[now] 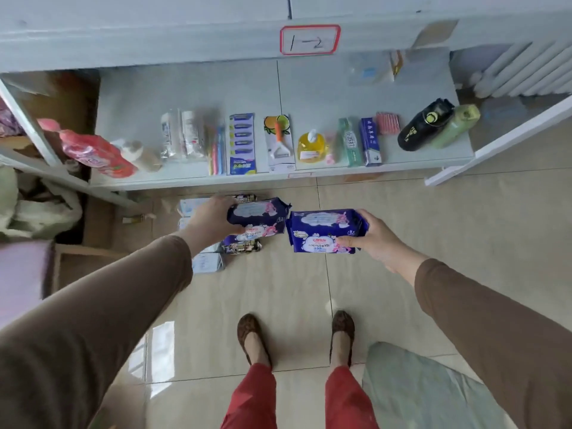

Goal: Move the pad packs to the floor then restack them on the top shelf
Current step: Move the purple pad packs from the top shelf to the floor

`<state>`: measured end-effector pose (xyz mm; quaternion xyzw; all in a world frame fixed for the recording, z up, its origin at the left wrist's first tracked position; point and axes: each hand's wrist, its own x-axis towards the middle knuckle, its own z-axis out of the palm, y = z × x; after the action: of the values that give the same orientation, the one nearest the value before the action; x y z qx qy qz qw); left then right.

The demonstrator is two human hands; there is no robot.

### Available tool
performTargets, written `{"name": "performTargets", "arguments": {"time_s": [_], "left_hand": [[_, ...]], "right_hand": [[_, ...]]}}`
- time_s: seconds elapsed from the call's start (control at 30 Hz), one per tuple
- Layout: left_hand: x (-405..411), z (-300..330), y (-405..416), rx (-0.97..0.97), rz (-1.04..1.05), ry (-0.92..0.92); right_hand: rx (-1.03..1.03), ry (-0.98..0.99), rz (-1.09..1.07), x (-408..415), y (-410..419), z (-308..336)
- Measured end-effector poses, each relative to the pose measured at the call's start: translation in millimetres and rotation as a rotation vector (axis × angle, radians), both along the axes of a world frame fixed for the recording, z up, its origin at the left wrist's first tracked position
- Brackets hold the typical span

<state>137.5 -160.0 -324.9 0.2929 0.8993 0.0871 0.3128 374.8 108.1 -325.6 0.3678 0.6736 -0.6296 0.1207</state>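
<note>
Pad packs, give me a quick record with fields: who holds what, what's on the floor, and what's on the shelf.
left hand: grips a purple pad pack
right hand: grips a second purple pack
floor: more packs and pale boxes lying below the left hand
lower shelf: toiletries, black bottle, green bottle
shelf label: red-bordered, handwritten

Person standing on tiled floor [402, 212] before a shelf [278, 178], left hand [213, 218] gripping one purple pad pack [258, 216], right hand [377, 235] gripping another pack [325, 230], more packs [241, 246] on floor below, toiletries [241, 144] lining the shelf.
</note>
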Motion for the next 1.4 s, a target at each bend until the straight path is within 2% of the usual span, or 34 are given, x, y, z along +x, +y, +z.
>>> {"name": "performTargets", "arguments": {"time_s": [0.23, 0.47, 0.57, 0.73, 1.03, 1.23, 1.4], "left_hand": [[-17.7, -158.4, 31.3, 0.026, -0.07, -0.002], [-40.2, -320.1, 76.3, 0.027, -0.148, 0.09], [-56.5, -378.6, 92.6, -0.021, -0.19, 0.196], [-87.6, -455.7, 114.5, 0.044, -0.185, 0.184], [-135.6, -519.0, 125.3, 0.006, -0.227, 0.265], [-135.5, -518.9, 115.8, -0.042, -0.283, 0.258], [-129.3, -504.5, 91.5, 0.09, -0.258, 0.28]], "right_hand": [[0.04, -0.069, 0.046, -15.3, -13.6, -151.8], [0.165, -0.047, 0.079, -40.5, 0.6, -319.4], [0.183, -0.025, 0.069, -54.2, 5.5, -382.3], [0.217, 0.02, 0.046, -77.8, 6.0, -461.6], [0.243, 0.065, 0.056, -128.7, 0.3, -535.7], [0.288, 0.069, 0.082, -152.2, -10.1, -550.2], [0.328, 0.052, 0.097, -167.9, -12.3, -551.9]]}}
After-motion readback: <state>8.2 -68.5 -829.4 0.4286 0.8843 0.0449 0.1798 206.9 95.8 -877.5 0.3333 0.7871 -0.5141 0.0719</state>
